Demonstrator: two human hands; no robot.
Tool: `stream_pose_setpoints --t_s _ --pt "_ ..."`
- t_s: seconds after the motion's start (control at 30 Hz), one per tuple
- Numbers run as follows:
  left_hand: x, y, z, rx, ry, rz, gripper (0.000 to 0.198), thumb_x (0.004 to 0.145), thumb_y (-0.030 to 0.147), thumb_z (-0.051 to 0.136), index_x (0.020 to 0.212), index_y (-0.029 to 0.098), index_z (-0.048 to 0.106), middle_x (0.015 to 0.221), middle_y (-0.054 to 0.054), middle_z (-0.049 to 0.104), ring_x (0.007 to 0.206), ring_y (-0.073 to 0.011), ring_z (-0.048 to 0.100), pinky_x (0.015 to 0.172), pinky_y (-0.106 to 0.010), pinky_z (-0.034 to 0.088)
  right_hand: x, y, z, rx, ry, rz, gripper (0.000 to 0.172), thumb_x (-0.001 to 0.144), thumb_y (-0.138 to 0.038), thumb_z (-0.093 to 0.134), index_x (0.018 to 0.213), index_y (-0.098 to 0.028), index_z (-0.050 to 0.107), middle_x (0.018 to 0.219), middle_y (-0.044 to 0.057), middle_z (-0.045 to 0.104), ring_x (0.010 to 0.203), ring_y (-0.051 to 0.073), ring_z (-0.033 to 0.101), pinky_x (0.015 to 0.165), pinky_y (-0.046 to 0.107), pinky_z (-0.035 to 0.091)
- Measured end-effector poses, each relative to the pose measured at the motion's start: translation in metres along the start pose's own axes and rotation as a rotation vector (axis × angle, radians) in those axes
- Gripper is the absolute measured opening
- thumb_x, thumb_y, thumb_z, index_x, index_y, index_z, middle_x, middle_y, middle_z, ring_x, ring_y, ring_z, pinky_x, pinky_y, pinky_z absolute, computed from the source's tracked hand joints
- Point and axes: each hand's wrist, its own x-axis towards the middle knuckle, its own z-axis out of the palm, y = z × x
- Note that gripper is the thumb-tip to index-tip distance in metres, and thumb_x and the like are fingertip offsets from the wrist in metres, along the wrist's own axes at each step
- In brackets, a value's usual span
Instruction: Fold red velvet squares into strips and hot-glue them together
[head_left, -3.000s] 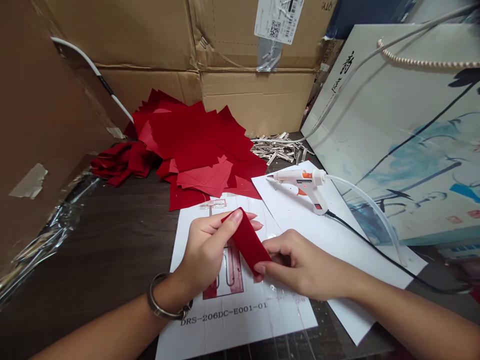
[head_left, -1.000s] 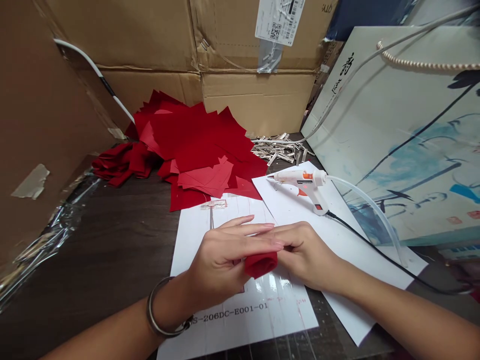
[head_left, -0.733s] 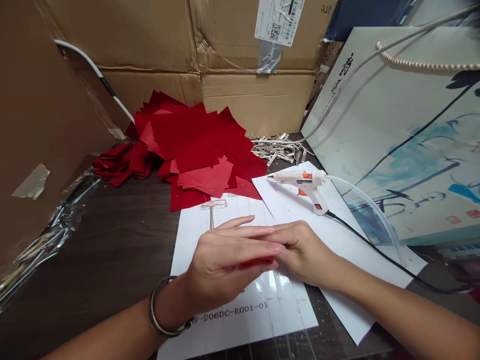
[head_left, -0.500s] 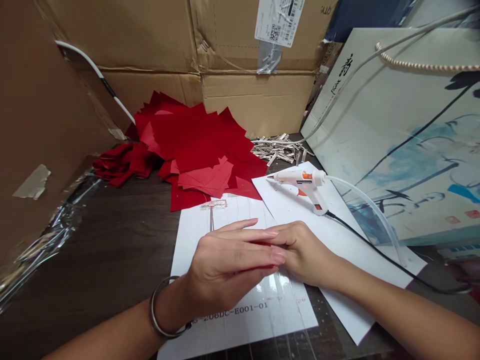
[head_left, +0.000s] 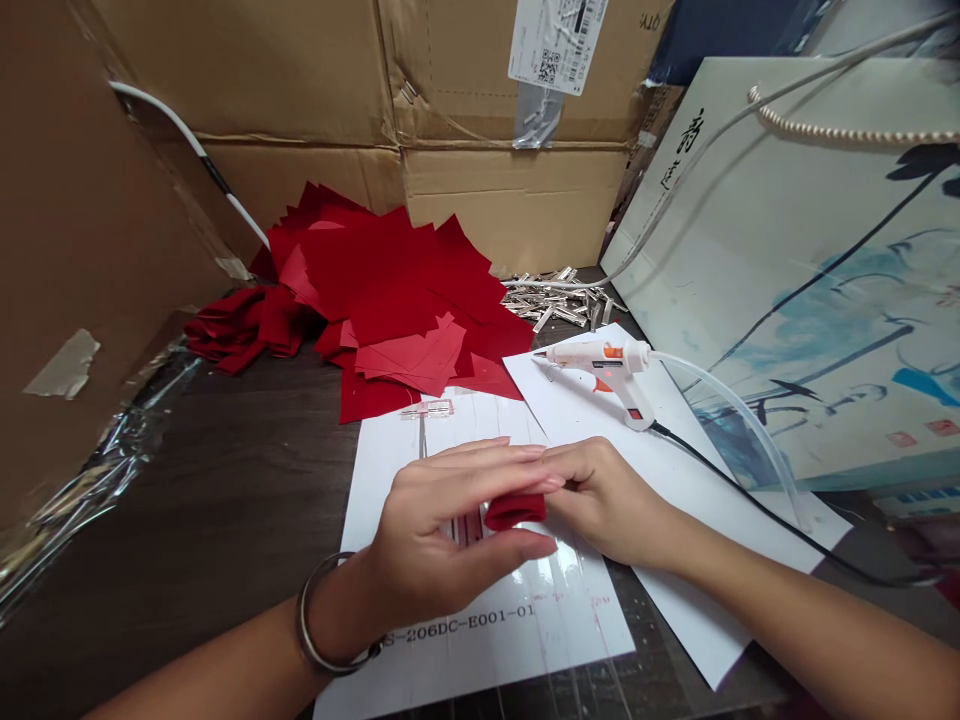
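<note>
A folded piece of red fabric (head_left: 517, 512) shows in the gap between the fingers and thumb of my left hand (head_left: 450, 505). The fingers of that hand lie stretched over its top, and the thumb stands apart below it. My right hand (head_left: 600, 495) is closed at the fabric's right end; its fingertips are mostly hidden behind the left fingers. Both hands are above a white printed sheet (head_left: 480, 660). A white hot glue gun (head_left: 615, 370) with orange parts lies beyond my right hand on another white sheet (head_left: 705, 610).
Red fabric pieces (head_left: 405, 270) are piled at the back, beside folded red strips (head_left: 255, 325). Behind them lie metal hair clips (head_left: 562, 300). Cardboard (head_left: 510, 210) walls the back and left; a painted white bag (head_left: 840, 280) stands right. The glue gun's black cord (head_left: 750, 495) runs right.
My left thumb has moved down, away from the fingers, so the gap has widened and the folded red fabric now shows. My right hand has hardly moved.
</note>
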Motion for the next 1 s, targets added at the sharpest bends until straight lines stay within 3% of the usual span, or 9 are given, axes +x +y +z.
stream_pose_setpoints --t_s 0.1,0.2,0.4,0.57,0.73,0.87,1.0 --pt "0.0 -0.002 0.001 -0.012 0.032 -0.015 0.036 0.076 0.022 0.078 0.111 0.015 0.071 0.101 -0.01 0.075 0.101 -0.0222 0.07 0.093 -0.03 0.056 0.0 -0.002 0.0 0.056 -0.024 0.021 0.029 0.091 -0.015 0.049 0.093 -0.02 0.077 0.075 0.0 0.07 0.072 0.013 0.062 0.067 0.024 0.047" --pt "0.0 -0.001 0.001 -0.001 0.021 -0.014 0.033 0.076 0.015 0.077 0.108 0.015 0.072 0.101 -0.009 0.075 0.102 -0.0214 0.07 0.094 -0.029 0.056 0.0 -0.004 0.0 0.077 -0.037 0.024 0.027 0.091 -0.018 0.05 0.09 -0.018 0.077 0.075 0.001 0.07 0.068 0.012 0.061 0.063 0.023 0.047" --pt "0.0 0.003 0.0 -0.028 0.014 -0.017 0.025 0.081 0.015 0.071 0.106 0.018 0.073 0.096 -0.007 0.076 0.102 -0.022 0.07 0.095 -0.032 0.055 0.0 -0.004 -0.001 0.084 -0.043 0.037 0.029 0.092 -0.018 0.048 0.087 -0.018 0.077 0.076 0.001 0.069 0.073 0.013 0.06 0.067 0.024 0.047" --pt "-0.002 0.005 0.001 -0.005 0.13 -0.248 0.02 0.086 0.012 0.063 0.097 0.022 0.076 0.097 -0.003 0.076 0.091 -0.0187 0.073 0.083 -0.027 0.06 -0.001 -0.007 0.001 0.057 -0.054 0.124 0.029 0.091 -0.029 0.054 0.073 -0.014 0.07 0.057 -0.003 0.05 0.054 0.008 0.037 0.05 0.021 0.031" --pt "-0.001 0.002 0.002 -0.087 0.252 -0.555 0.016 0.089 0.022 0.063 0.096 0.022 0.078 0.088 -0.001 0.077 0.077 -0.0164 0.073 0.068 -0.022 0.06 -0.003 -0.01 0.002 0.221 -0.159 0.236 0.032 0.092 -0.037 0.055 0.082 -0.012 0.07 0.063 -0.001 0.05 0.056 0.007 0.036 0.051 0.022 0.028" --pt "-0.001 -0.001 0.001 -0.237 0.236 -0.616 0.018 0.09 0.027 0.062 0.098 0.021 0.077 0.088 -0.003 0.077 0.079 -0.0171 0.073 0.074 -0.024 0.06 -0.005 -0.012 -0.001 0.258 -0.217 0.285 0.033 0.092 -0.038 0.055 0.079 -0.012 0.07 0.06 -0.002 0.047 0.054 0.007 0.032 0.049 0.023 0.025" --pt "-0.001 -0.002 -0.001 -0.239 0.215 -0.621 0.021 0.092 0.03 0.06 0.095 0.019 0.078 0.09 -0.004 0.077 0.083 -0.0186 0.073 0.076 -0.025 0.06 -0.005 -0.016 -0.001 0.303 -0.256 0.307 0.025 0.09 -0.03 0.058 0.077 -0.011 0.07 0.056 -0.004 0.045 0.05 0.005 0.03 0.046 0.022 0.021"
